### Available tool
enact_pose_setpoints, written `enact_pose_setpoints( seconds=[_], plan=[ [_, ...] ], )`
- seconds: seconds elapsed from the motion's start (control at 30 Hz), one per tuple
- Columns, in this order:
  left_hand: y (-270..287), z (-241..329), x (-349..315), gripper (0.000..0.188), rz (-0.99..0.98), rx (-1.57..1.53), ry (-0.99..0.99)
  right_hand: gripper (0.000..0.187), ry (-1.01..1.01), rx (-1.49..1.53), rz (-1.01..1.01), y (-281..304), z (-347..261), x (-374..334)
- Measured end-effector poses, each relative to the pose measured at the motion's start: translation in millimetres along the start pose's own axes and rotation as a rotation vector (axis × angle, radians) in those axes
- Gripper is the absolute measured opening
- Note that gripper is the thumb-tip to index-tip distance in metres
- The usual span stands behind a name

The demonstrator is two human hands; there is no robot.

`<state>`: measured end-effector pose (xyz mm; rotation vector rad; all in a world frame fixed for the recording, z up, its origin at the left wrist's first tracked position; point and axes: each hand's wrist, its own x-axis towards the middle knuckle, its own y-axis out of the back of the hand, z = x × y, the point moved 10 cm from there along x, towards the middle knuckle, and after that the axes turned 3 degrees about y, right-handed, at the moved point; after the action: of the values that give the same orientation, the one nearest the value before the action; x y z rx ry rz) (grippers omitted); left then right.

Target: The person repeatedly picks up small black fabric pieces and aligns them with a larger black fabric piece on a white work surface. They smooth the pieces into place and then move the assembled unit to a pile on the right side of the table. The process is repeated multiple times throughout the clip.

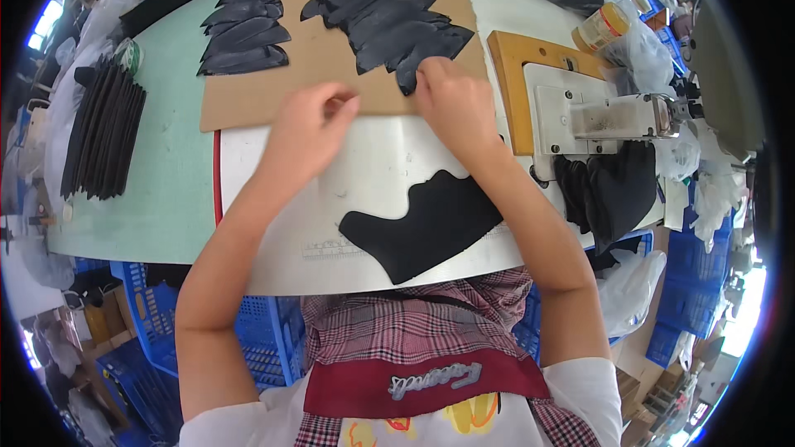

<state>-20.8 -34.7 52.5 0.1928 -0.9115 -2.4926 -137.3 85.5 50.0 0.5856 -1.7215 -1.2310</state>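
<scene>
My right hand (451, 99) pinches the edge of a dark leaf-shaped piece (407, 80) at the near end of an overlapping pile (385, 21). These thin pieces have a greyish sheen and lie on a brown cardboard sheet (290, 103). My left hand (313, 120) hovers over the cardboard's near edge, slightly blurred, its fingers curled to the thumb with nothing visible in them. A second row of similar pieces (248, 25) lies on the cardboard's left. Closer to me, a flat black cut fabric piece (422, 228) rests on the white table, partly behind my right forearm.
At right stands a sewing machine (617, 120) with a wooden-edged bed and black fabric pieces (613, 190) beside it. A jar (602, 26) is behind it. Stacked black strips (103, 132) occupy the green surface (174, 157) at left. Blue crates (273, 335) sit below the table edge.
</scene>
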Motion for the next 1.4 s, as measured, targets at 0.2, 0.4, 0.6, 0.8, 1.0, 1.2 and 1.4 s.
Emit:
enact_pose_setpoints(
  seconds=[0.2, 0.4, 0.6, 0.8, 1.0, 1.2, 1.4],
  plan=[
    [-37, 11, 33, 0.019, 0.076, 0.103, -0.058, 0.019, 0.233, 0.137, 0.252, 33, -22, -4],
    [-48, 7, 38, 0.022, 0.026, -0.273, -0.053, 0.017, 0.204, 0.105, 0.266, 20, -18, -10],
    [-55, 7, 41, 0.026, -0.102, -0.787, -0.052, 0.02, 0.085, 0.272, 0.183, 27, -7, -8],
    [-50, 5, 44, 0.024, -0.062, -0.925, -0.046, 0.019, 0.095, 0.197, 0.209, 29, -15, -6],
    [-34, -6, 43, 0.019, 0.034, -0.863, -0.009, 0.009, 0.214, -0.086, 0.201, 12, -30, -11],
    [-32, -8, 39, 0.017, 0.048, -0.748, 0.011, 0.007, -0.099, 0.242, 0.093, 27, 12, 7],
    [-62, 4, 43, 0.021, -0.098, -0.547, 0.098, 0.015, -0.479, 1.089, 0.0, -16, 83, 8]
  ],
)
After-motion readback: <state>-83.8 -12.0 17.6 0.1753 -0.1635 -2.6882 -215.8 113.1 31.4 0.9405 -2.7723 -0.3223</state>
